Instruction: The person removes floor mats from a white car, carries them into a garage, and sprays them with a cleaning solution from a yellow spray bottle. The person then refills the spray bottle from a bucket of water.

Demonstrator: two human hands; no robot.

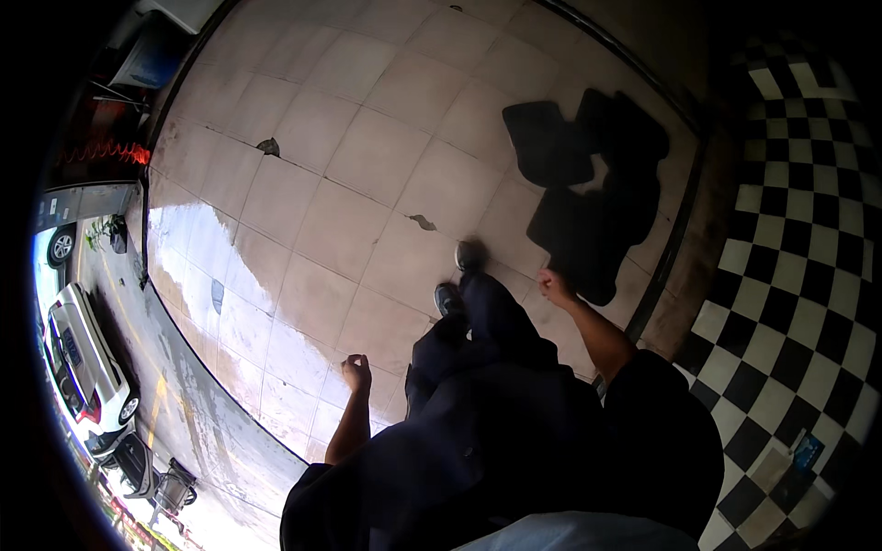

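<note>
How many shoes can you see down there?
2. The left shoe and, farther ahead, the blurred right shoe are both over the pale tiled floor, left of the dark mats in the picture. Others could hide in the dark edges.

From afar, I look down on a beige tiled floor (354, 216). Black mats (588, 234) lie near its right edge; my right hand (555, 287), fingers curled, is nearest them. My left hand (356, 372) hangs loosely curled. Beyond the left edge stands a white car (108, 381).
</note>
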